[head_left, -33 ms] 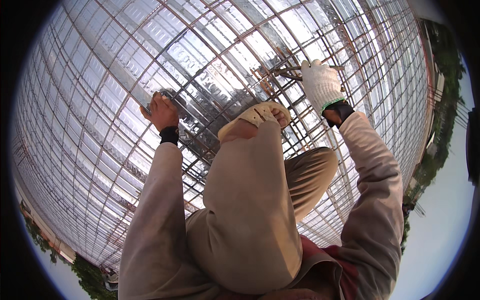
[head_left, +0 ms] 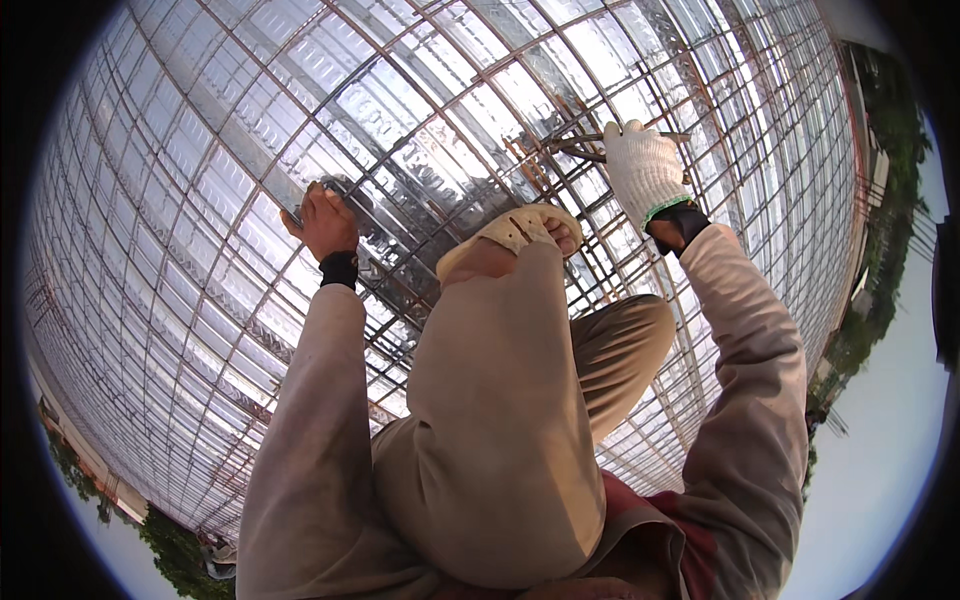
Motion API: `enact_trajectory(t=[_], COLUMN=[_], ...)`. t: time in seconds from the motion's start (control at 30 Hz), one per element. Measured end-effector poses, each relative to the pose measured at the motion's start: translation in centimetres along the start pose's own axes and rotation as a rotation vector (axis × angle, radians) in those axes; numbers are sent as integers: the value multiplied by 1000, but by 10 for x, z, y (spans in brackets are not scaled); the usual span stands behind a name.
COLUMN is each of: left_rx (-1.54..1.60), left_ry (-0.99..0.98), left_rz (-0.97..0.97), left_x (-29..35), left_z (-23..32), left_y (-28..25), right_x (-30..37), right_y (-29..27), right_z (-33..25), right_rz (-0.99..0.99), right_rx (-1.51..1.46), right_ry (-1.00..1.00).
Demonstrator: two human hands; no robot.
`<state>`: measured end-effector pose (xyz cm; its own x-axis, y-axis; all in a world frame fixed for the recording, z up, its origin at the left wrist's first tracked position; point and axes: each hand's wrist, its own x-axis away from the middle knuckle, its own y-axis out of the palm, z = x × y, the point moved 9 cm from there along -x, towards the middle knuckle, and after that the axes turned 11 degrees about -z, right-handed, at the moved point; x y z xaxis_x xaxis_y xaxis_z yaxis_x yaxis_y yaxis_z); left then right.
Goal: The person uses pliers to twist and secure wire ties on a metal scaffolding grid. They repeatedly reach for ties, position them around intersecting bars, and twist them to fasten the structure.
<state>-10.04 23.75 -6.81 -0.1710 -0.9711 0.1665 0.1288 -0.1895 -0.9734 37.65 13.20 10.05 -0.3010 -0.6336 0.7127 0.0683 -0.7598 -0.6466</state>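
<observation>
My right hand (head_left: 643, 165), in a white knitted glove with a green cuff, is closed around the handles of dark metal pincers (head_left: 582, 146). Their jaw end points left, over crossing bars of the steel rebar mesh (head_left: 385, 50). Bare and with a black wristband, my left hand (head_left: 326, 222) is curled at the mesh on the left. Dark bits show beside its fingers, but what it grips is hidden beneath them.
Shiny ribbed metal decking (head_left: 375, 100) lies under the mesh. My foot in a tan slipper (head_left: 515, 228) rests on the bars between my hands, below a bent knee in tan trousers (head_left: 490, 400). Green trees (head_left: 885, 180) stand beyond the right edge.
</observation>
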Motion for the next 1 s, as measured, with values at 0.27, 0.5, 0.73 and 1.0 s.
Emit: enact_trajectory(t=[0.27,0.5,0.73,1.0], left_rx=[48,32,63,31], left_ry=[-34,-21,-32,-59], left_rz=[-1,11,7,13], left_x=[-9,-9,-9,-3], left_z=[3,2,6,-5], left_y=[-1,-2,-8,-5], right_x=[-23,-16,2,37], right_y=[-24,-40,38,74], right_z=[-15,-38,-7,-45], right_rz=[-82,-36,-638,-419], right_rx=[218,478,-795,-1087], right_ry=[-9,-358,-157,-92])
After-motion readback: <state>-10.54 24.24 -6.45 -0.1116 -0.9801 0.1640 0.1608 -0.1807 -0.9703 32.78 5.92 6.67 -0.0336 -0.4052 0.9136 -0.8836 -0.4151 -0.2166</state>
